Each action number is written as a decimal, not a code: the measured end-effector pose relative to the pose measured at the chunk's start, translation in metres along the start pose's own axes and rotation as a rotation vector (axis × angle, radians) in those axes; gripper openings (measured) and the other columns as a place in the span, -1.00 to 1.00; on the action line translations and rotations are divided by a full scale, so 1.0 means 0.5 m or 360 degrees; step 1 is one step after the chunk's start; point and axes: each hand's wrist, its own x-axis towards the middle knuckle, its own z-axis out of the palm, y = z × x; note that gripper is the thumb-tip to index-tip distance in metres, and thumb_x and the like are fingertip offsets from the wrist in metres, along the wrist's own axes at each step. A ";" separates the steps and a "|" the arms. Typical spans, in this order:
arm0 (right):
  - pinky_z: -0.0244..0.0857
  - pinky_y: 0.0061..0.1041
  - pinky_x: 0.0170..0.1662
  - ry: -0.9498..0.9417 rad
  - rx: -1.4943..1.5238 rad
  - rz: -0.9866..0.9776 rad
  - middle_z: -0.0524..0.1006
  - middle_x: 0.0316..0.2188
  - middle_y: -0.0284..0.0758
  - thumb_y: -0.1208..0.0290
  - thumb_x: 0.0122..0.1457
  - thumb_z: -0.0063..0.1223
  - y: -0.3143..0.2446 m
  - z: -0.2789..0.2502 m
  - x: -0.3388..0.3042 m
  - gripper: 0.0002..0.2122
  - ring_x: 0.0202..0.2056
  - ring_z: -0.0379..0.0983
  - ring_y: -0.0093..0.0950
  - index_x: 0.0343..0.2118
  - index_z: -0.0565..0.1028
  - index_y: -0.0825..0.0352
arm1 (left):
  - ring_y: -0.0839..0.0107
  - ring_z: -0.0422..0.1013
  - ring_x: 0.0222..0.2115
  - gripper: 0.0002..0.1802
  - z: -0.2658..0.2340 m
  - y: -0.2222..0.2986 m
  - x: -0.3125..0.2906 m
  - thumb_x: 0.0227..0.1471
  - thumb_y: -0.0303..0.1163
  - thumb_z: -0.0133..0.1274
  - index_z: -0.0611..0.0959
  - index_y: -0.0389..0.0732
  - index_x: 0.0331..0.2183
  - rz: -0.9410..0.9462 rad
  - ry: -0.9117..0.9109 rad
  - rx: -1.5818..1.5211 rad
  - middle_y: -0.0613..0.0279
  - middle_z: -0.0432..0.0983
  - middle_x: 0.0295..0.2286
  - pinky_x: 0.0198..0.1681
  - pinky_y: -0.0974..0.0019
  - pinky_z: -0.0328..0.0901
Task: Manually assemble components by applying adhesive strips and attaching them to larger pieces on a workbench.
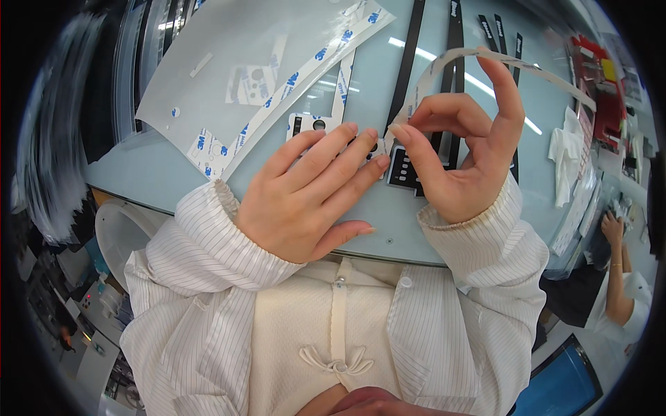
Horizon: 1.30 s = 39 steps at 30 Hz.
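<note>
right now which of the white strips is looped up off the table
The curled white strip in the right hand: it arches above the table, while the long blue-printed strip lies along the cloudy sheet.

Bright, even white light; glare streaks cross the glossy surface (132,173) toward its right edge; fisheye bends its near edge; picture corners black.

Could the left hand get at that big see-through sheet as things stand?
Probably yes. The sheet lies close beside the left hand, and nothing visible blocks the way. The hand would likely have to leave the white piece it partly covers.
</note>
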 end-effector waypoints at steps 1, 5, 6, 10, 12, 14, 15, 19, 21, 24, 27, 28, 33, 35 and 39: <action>0.49 -0.61 -0.22 0.0003 -0.0009 -0.0007 0.58 -0.41 -0.28 0.67 0.03 0.26 -0.002 -0.003 0.002 -0.17 -0.34 0.59 -0.51 0.29 -0.04 0.37 | 0.10 0.27 0.15 -0.31 -0.001 0.003 -0.001 -0.01 0.04 0.13 0.56 -0.16 0.08 -0.0012 0.0019 -0.0006 0.08 0.37 0.14 0.17 0.09 0.15; 0.45 -0.61 -0.25 0.0076 -0.0446 -0.0310 0.64 -0.39 -0.24 0.57 0.09 0.28 0.000 -0.016 0.017 -0.28 -0.38 0.60 -0.51 0.24 0.07 0.42 | 0.10 0.28 0.14 -0.32 -0.006 0.000 -0.004 -0.02 0.04 0.13 0.57 -0.17 0.06 0.0011 0.0020 -0.0040 0.08 0.38 0.12 0.16 0.09 0.15; 0.44 -0.61 -0.25 0.0120 -0.0447 -0.0251 0.64 -0.37 -0.23 0.55 0.08 0.29 -0.002 -0.014 0.023 -0.31 -0.39 0.60 -0.52 0.22 0.13 0.42 | 0.11 0.29 0.12 -0.33 -0.007 0.000 -0.008 -0.02 0.02 0.14 0.58 -0.18 0.05 0.0038 0.0026 -0.0029 0.08 0.39 0.12 0.15 0.09 0.16; 0.38 -0.64 -0.31 0.0070 -0.0256 0.0113 0.64 -0.30 -0.25 0.53 0.06 0.33 -0.014 -0.044 0.050 -0.45 -0.43 0.56 -0.60 0.10 0.32 0.42 | 0.14 0.33 0.06 -0.40 -0.009 0.004 -0.008 -0.04 -0.08 0.17 0.60 -0.20 0.02 0.0051 0.0041 -0.0055 0.09 0.41 0.08 0.08 0.11 0.21; 0.24 -0.77 -0.46 0.0044 0.0158 0.0403 0.62 -0.28 -0.29 0.48 -0.02 0.40 -0.003 -0.052 0.061 -0.49 -0.52 0.48 -0.72 0.00 0.41 0.38 | 0.18 0.36 0.03 -0.45 -0.008 0.011 -0.003 -0.06 -0.17 0.18 0.62 -0.22 -0.02 0.0077 0.0087 -0.0030 0.12 0.44 0.05 0.04 0.15 0.24; 0.25 -0.77 -0.45 0.0003 0.0196 0.0474 0.61 -0.31 -0.30 0.49 -0.03 0.41 0.012 -0.061 0.074 -0.50 -0.52 0.47 -0.73 -0.02 0.42 0.38 | 0.22 0.38 0.00 -0.49 -0.002 0.014 0.001 -0.07 -0.25 0.20 0.64 -0.24 -0.05 0.0096 0.0131 -0.0008 0.14 0.46 0.02 0.00 0.19 0.26; 0.26 -0.77 -0.45 -0.0041 0.0234 0.0543 0.60 -0.34 -0.32 0.49 -0.03 0.41 0.018 -0.063 0.079 -0.51 -0.52 0.46 -0.73 -0.04 0.42 0.38 | 0.26 0.40 -0.04 -0.54 0.003 0.014 0.001 -0.10 -0.32 0.20 0.66 -0.26 -0.10 0.0136 0.0178 0.0068 0.18 0.48 -0.03 -0.03 0.23 0.28; 0.25 -0.77 -0.47 -0.0081 0.0395 0.0666 0.58 -0.38 -0.34 0.53 -0.03 0.40 0.033 -0.050 0.092 -0.55 -0.52 0.45 -0.74 -0.09 0.41 0.38 | 0.37 0.45 -0.13 -0.66 -0.003 0.014 0.018 -0.16 -0.46 0.24 0.69 -0.28 -0.22 0.0188 0.0218 0.0123 0.26 0.53 -0.15 -0.11 0.33 0.30; 0.24 -0.77 -0.49 -0.0112 0.0297 0.0626 0.57 -0.41 -0.34 0.57 -0.03 0.37 0.034 -0.045 0.096 -0.58 -0.54 0.44 -0.74 -0.11 0.40 0.37 | 0.37 0.46 -0.14 -0.68 -0.006 0.014 0.022 -0.15 -0.47 0.25 0.69 -0.29 -0.24 0.0176 0.0201 0.0103 0.26 0.55 -0.17 -0.12 0.34 0.31; 0.21 -0.76 -0.51 -0.0101 0.0263 0.0518 0.57 -0.42 -0.34 0.59 -0.03 0.36 0.040 -0.043 0.094 -0.59 -0.57 0.41 -0.75 -0.12 0.40 0.36 | 0.38 0.47 -0.16 -0.72 -0.009 0.016 0.029 -0.12 -0.48 0.25 0.69 -0.29 -0.26 0.0176 0.0190 0.0097 0.26 0.57 -0.18 -0.14 0.35 0.31; 0.14 -0.81 -0.47 -0.0175 0.0121 0.0512 0.55 -0.36 -0.36 0.61 -0.01 0.34 0.041 -0.048 0.091 -0.56 -0.54 0.36 -0.80 -0.07 0.38 0.36 | 0.38 0.47 -0.16 -0.75 -0.004 0.012 0.036 -0.10 -0.50 0.24 0.69 -0.29 -0.27 0.0195 0.0195 0.0117 0.24 0.58 -0.16 -0.16 0.37 0.32; 0.14 -0.81 -0.47 -0.0177 0.0129 0.0510 0.55 -0.36 -0.36 0.61 -0.01 0.34 0.044 -0.047 0.088 -0.56 -0.54 0.36 -0.80 -0.07 0.38 0.36 | 0.37 0.47 -0.16 -0.75 -0.003 0.010 0.037 -0.10 -0.50 0.24 0.69 -0.29 -0.27 0.0212 0.0198 0.0125 0.23 0.59 -0.15 -0.16 0.37 0.32; 0.09 -0.80 -0.48 -0.0118 0.0124 0.0518 0.54 -0.36 -0.37 0.61 0.00 0.35 0.044 -0.056 0.079 -0.57 -0.55 0.32 -0.81 -0.08 0.39 0.36 | 0.35 0.48 -0.15 -0.77 -0.013 0.010 0.050 -0.10 -0.49 0.23 0.69 -0.31 -0.30 0.0301 0.0115 0.0138 0.18 0.59 -0.11 -0.17 0.37 0.33; 0.08 -0.81 -0.48 -0.0122 0.0155 0.0539 0.54 -0.36 -0.37 0.62 0.01 0.34 0.045 -0.061 0.077 -0.58 -0.54 0.32 -0.81 -0.08 0.39 0.36 | 0.34 0.48 -0.14 -0.78 -0.017 0.011 0.056 -0.09 -0.48 0.23 0.68 -0.32 -0.31 0.0326 0.0093 0.0140 0.17 0.59 -0.11 -0.17 0.37 0.33; 0.08 -0.81 -0.48 -0.0142 0.0108 0.0521 0.54 -0.37 -0.37 0.62 0.01 0.34 0.049 -0.070 0.074 -0.58 -0.54 0.33 -0.81 -0.08 0.39 0.36 | 0.32 0.48 -0.14 -0.81 -0.023 0.011 0.072 -0.10 -0.51 0.24 0.68 -0.33 -0.34 0.0375 0.0055 0.0109 0.14 0.60 -0.13 -0.19 0.35 0.34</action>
